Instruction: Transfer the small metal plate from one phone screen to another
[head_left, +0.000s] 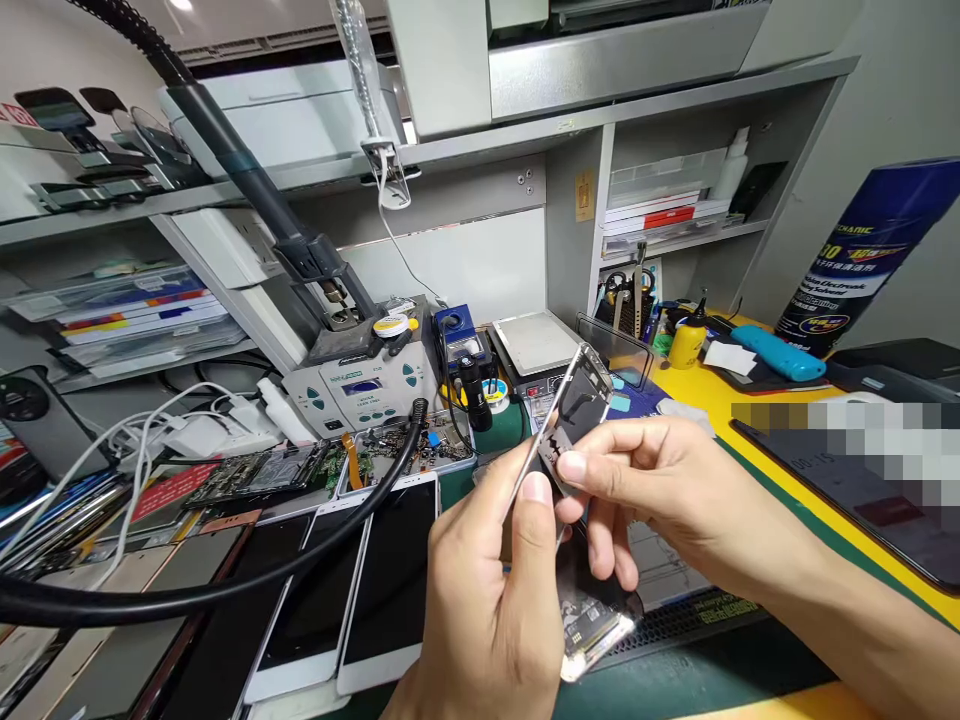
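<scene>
My left hand [502, 580] grips a slim opened phone [589, 395] tilted up in front of me, its thumb laid along the near side. My right hand [652, 490] pinches a thin razor blade [553, 452] with black cut-outs against the phone's inner face. The blade's far end is hidden behind my fingers. Below the hands a lower phone section [596, 625] with a shiny metal edge shows. Whether it joins the upper part I cannot tell, as my hands cover the middle.
Several phones and screens [390, 580] lie at left, with a black hose [225, 600] crossing them. A soldering station [360, 385] and a flat heating plate [540, 345] stand behind. At right are a yellow bottle [686, 340], a spray can [855, 260] and a dark phone [847, 490].
</scene>
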